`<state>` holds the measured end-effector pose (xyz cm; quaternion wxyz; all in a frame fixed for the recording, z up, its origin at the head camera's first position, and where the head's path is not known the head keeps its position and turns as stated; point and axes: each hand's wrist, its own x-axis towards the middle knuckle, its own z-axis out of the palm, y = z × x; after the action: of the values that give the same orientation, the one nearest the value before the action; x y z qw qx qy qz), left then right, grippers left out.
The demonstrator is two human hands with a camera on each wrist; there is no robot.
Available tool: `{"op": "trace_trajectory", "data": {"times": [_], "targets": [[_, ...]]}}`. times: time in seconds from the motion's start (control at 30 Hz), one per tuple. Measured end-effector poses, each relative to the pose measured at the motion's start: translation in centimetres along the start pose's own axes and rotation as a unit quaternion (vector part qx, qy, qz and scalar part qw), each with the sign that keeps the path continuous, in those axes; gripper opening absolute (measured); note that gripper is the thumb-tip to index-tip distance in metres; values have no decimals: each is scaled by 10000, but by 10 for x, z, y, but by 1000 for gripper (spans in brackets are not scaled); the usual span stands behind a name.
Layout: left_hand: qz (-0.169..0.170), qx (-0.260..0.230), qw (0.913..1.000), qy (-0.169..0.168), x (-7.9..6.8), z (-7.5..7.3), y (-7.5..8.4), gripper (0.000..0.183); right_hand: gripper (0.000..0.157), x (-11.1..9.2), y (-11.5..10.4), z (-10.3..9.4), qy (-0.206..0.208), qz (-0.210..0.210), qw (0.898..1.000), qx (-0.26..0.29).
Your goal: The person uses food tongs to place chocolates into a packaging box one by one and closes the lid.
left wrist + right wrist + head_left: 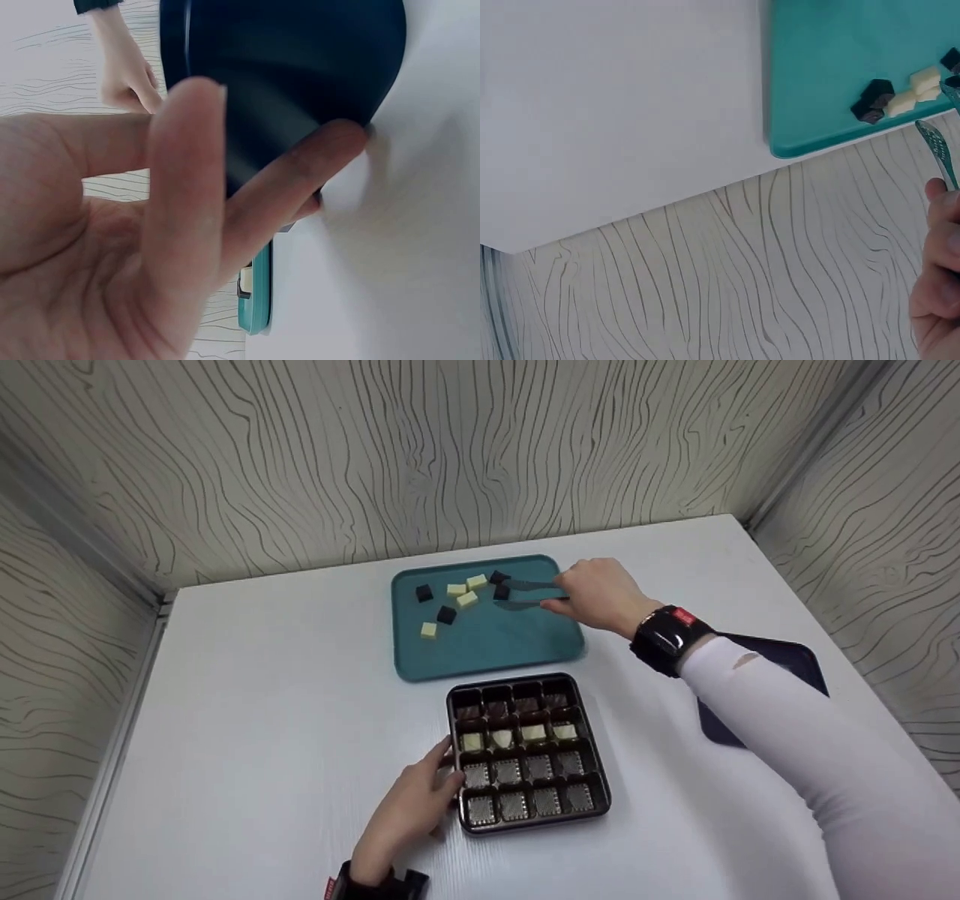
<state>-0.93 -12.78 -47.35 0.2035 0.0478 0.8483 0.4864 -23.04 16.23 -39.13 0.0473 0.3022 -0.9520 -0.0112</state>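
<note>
On the worktop, the right hand grips tongs, tips parted near two dark cubes toward twelve o'clock on a teal tray, while the left hand lays extended fingers against the nine-o'clock side of a sixteen-compartment black box, roughly at the tray's six o'clock.

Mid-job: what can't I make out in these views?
Head: middle of the dark tray, behind the white sleeve.
Head: handle end of the tongs, inside the right hand.
Left wrist: inside of the black box, hidden by its outside.
Right wrist: this hand, cut by right edge.
</note>
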Motion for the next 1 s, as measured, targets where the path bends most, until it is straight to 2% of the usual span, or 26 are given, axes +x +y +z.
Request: {"op": "trace_trajectory", "data": {"times": [0.17, 0.37, 0.5, 0.67, 1.0], "targets": [[-32, 55, 10000, 21, -1, 1, -2, 67, 52, 24, -2, 17, -302, 232, 9992, -115], [-50, 271, 9996, 105, 0, 1, 0, 66, 55, 39, 2, 29, -583, 400, 9974, -104], [-109, 210, 9997, 65, 0, 0, 0, 67, 57, 42, 5, 36, -596, 416, 9973, -90], [-123, 57, 9999, -21, 0, 2, 1, 67, 60, 36, 7, 39, -575, 332, 9978, 47], [-111, 91, 9999, 20, 0, 0, -1, 67, 56, 38, -1, 31, -741, 188, 9964, 365]]}}
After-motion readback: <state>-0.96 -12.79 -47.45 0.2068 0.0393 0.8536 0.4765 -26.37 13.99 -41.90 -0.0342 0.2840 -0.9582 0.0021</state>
